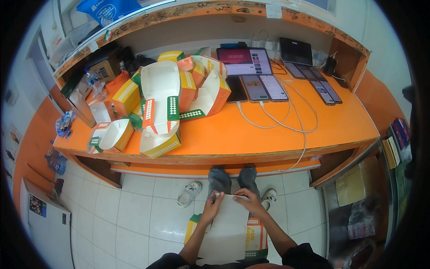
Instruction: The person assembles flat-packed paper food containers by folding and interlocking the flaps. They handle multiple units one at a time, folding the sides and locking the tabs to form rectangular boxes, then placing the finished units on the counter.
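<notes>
On my lap lies an unfolded cardboard box blank (226, 233), its plain whitish inside facing up. Yellow, green and orange printed flaps show at its sides. My left hand (212, 209) pinches the blank's far left edge, thumb on top. The fingers of my right hand (249, 200) close over the far right corner of the same cardboard; some fingertips are hidden beneath it. Beyond my knees, folded takeaway boxes (161, 85) in matching colours are piled on the orange desk (215, 134), several with lids up. A small open box (115, 134) sits at the desk's front left.
A tablet (245, 60), a black-screened tablet (296, 51) and several phones (273, 87) lie at the desk's right half. White charging cables (304, 130) trail over its front edge. A plastic bottle (84, 110) leans at the left. Pale shoes (190, 193) rest on the tiled floor.
</notes>
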### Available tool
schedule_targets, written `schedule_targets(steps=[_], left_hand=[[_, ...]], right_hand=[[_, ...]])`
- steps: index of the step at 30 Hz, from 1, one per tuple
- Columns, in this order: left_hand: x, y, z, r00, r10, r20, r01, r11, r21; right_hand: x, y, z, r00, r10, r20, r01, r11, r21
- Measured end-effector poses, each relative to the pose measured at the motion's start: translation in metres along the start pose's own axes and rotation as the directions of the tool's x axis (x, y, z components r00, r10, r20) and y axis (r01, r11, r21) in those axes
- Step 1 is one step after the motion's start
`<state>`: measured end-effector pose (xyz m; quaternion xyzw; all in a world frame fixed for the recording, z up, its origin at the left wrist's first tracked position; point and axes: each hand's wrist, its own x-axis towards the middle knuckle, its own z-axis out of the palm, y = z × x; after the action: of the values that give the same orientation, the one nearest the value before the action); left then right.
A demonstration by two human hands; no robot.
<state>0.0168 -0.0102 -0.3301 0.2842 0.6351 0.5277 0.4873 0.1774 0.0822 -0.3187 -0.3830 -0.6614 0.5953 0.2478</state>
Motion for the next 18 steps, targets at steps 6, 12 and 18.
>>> schedule_targets(steps=[6,12,18], left_hand=[[-0.014,0.010,0.006,0.969,0.136,-0.206,-0.162,0.980,-0.119],[-0.014,0.006,-0.001,0.928,-0.009,-0.373,-0.110,0.949,-0.295],[-0.009,0.015,-0.017,0.976,-0.175,-0.127,0.057,0.775,-0.629]], right_hand=[[-0.020,0.033,-0.031,0.974,0.101,-0.204,-0.040,0.958,0.284],[-0.074,0.049,0.007,0.852,0.449,0.269,-0.483,0.478,0.734],[-0.095,0.032,0.012,0.881,0.302,0.364,-0.466,0.430,0.773]])
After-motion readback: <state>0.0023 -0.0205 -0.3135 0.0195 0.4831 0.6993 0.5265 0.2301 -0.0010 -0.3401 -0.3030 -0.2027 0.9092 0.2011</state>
